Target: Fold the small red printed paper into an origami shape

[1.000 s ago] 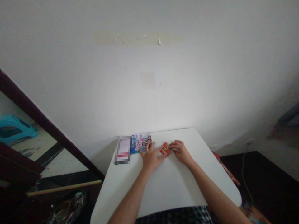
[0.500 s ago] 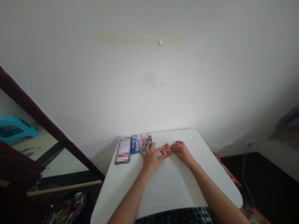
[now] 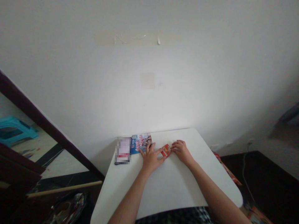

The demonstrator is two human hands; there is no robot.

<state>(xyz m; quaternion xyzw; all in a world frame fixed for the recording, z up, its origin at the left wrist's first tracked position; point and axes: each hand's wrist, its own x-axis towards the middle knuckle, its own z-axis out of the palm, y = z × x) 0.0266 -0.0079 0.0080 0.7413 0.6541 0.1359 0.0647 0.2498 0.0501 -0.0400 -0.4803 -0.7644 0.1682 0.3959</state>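
Note:
A small red printed packet (image 3: 165, 151), flat and with yellow marks, lies on the white table (image 3: 173, 183). My left hand (image 3: 150, 159) rests palm down, its thumb and index finger holding the packet at its left side. The other fingers of that hand are spread over the lower edge of a blue printed leaflet (image 3: 139, 144). At the packet's upper right corner, my right hand (image 3: 181, 151) has its fingertips pinched together on a pale bit of the edge. Exactly what those fingertips grip is too small to make out.
Left of the leaflet lies a phone-like object (image 3: 123, 151), its face blurred out. A wall (image 3: 149, 105) stands behind the table. On the floor at left are a dark bin (image 3: 67, 207) and a wooden stick (image 3: 65, 189); a blue stool (image 3: 17, 129) stands farther off.
My right hand has shifted very slightly up and to the right at the packet's corner. My left hand and the packet look almost unmoved. The camera view has tilted slightly.

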